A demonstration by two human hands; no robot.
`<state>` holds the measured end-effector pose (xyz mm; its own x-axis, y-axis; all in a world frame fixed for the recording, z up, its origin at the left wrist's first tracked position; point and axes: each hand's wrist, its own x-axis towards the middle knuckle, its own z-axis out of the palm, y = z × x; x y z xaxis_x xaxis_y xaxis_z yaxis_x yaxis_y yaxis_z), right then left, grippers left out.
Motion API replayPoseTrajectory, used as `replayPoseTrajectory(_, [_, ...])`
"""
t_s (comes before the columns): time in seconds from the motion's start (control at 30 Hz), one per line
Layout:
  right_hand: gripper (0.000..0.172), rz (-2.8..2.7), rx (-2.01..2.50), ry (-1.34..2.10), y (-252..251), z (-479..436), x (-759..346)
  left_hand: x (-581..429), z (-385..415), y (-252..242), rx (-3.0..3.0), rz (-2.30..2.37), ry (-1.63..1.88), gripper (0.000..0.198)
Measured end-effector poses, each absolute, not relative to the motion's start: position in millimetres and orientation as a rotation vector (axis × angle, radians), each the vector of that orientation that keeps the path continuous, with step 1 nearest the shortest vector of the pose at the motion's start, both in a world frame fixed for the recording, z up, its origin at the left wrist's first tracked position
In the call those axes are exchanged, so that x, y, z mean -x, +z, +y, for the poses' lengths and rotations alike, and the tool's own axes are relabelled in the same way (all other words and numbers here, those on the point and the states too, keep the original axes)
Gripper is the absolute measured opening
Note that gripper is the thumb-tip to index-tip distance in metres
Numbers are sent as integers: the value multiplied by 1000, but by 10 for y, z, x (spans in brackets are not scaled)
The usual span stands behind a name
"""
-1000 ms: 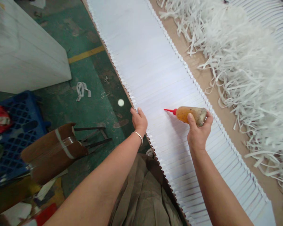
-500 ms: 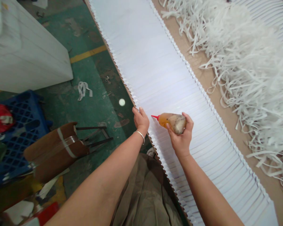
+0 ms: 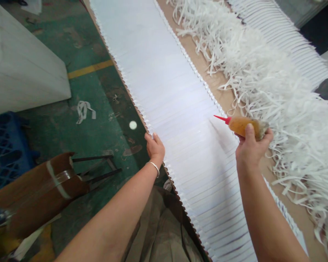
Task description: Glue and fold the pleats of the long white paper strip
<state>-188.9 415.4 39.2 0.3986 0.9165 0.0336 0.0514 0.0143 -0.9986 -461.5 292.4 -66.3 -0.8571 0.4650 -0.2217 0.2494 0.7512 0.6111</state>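
A long row of overlapping white paper sheets (image 3: 164, 83) runs along a brown table. My left hand (image 3: 154, 146) rests on the row's near left edge, fingers curled over the sheet ends. My right hand (image 3: 250, 147) grips an amber glue bottle (image 3: 242, 125) with a red nozzle pointing left. It is held over the right edge of the row, just above the sheets.
A big heap of white paper strips (image 3: 284, 94) lies on the brown table (image 3: 199, 54) to the right, with another fanned row (image 3: 284, 36) beyond it. On the green floor at left stand a brown roll on a stool (image 3: 41, 189), a blue crate (image 3: 5, 153) and a white block (image 3: 22, 69).
My right hand swept the glue bottle left toward my left hand, then back out to the right edge of the row. My left hand stayed on the near edge.
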Motion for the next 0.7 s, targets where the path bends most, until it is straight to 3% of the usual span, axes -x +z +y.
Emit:
replayPoseTrajectory(0.3, [56,-710,1294,950,5,4771,1705,4629,2930,-645,-563,2594,839,38])
replayPoseTrajectory(0.7, [65,-826,1336,929,-75,4735,1806,4622,2922,-648,-536,2573,880,39])
